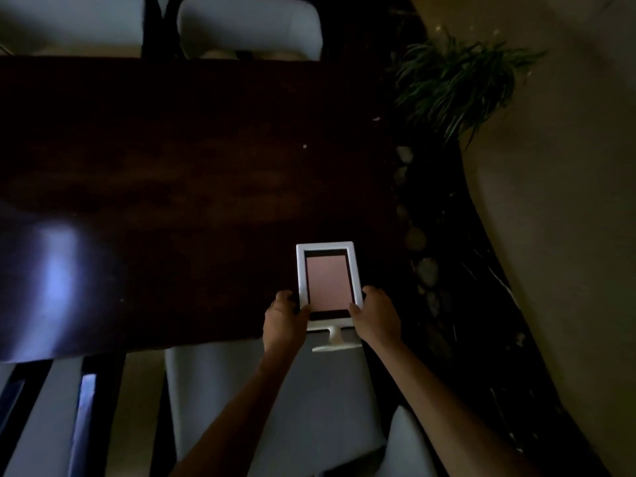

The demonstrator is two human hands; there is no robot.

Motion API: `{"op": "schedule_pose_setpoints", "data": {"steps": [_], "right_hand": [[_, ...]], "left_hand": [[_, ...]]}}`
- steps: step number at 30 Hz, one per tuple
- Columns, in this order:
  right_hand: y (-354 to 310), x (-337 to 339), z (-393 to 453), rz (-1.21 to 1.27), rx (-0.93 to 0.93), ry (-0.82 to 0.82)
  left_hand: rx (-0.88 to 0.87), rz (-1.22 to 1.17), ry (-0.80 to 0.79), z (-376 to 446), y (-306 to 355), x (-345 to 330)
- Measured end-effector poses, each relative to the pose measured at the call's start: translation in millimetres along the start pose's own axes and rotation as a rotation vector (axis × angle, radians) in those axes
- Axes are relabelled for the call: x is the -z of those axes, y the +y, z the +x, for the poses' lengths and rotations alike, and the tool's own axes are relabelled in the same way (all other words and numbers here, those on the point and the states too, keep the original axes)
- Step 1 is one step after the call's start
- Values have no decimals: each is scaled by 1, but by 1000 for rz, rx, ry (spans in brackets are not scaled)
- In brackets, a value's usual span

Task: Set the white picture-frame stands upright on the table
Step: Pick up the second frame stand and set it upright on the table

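Observation:
A white picture-frame stand (328,280) with a pink insert is held over the near right edge of the dark wooden table (192,160). It is tilted back, face towards me, and its foot hangs just off the table's edge. My left hand (284,320) grips its lower left side. On the lower right side my right hand (377,316) holds it, thumb on the front. Only this one stand is in view.
White chairs stand at the far side (249,27) and at the near side (268,401) below my arms. A green potted plant (454,80) and a row of pebbles (418,242) lie right of the table. A light reflection marks the table's left (55,280).

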State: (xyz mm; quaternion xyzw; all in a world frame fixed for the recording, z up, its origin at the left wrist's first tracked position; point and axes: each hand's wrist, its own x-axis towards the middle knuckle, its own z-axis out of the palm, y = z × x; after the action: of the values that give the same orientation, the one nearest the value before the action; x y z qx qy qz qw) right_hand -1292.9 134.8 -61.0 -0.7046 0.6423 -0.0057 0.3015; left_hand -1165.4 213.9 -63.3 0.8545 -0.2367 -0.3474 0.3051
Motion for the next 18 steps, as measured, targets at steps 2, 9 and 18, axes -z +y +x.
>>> {"op": "schedule_pose_setpoints", "data": {"steps": [2, 9, 18], "right_hand": [[2, -3, 6, -10, -1, 13], [12, 5, 11, 74, -13, -94], [-7, 48, -4, 189, 188, -52]], "left_hand": [[-16, 19, 16, 6, -1, -5], [-11, -35, 64, 6, 4, -3], [-145, -176, 170, -6, 18, 34]]}}
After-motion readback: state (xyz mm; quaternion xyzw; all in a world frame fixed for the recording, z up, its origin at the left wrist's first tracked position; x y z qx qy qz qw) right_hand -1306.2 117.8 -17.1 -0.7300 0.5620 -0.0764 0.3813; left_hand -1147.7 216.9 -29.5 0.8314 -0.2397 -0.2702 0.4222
